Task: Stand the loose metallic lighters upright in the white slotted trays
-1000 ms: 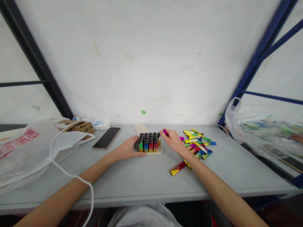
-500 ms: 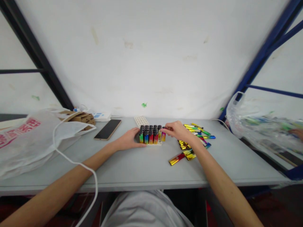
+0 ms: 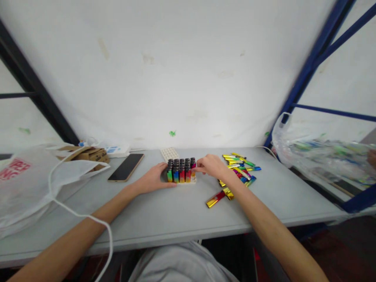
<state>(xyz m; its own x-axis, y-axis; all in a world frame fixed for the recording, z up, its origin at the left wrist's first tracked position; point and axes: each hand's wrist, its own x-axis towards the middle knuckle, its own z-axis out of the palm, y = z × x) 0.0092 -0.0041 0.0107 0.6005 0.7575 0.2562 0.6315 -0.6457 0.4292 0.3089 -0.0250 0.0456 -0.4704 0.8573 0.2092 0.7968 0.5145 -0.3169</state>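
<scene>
Closest in, a white plastic bag (image 3: 32, 192) sprawled over the left of the grey table (image 3: 164, 215), and a gold-and-red lighter (image 3: 215, 199) lay at the near edge of a loose pile of lighters (image 3: 241, 170). Bit further back, the white tray (image 3: 194, 181) sat mid-table, packed with upright black-topped lighters (image 3: 182, 175), the left hand (image 3: 152, 179) spread wide around its left end, the right hand (image 3: 216, 166) with fingers narrowed against a purplish lighter (image 3: 193, 166) at the right end (couldn't tell if they'd pinched it). Behind that was a second white tray (image 3: 169, 153), its grid of cells showing, near the wall (image 3: 188, 86).
</scene>
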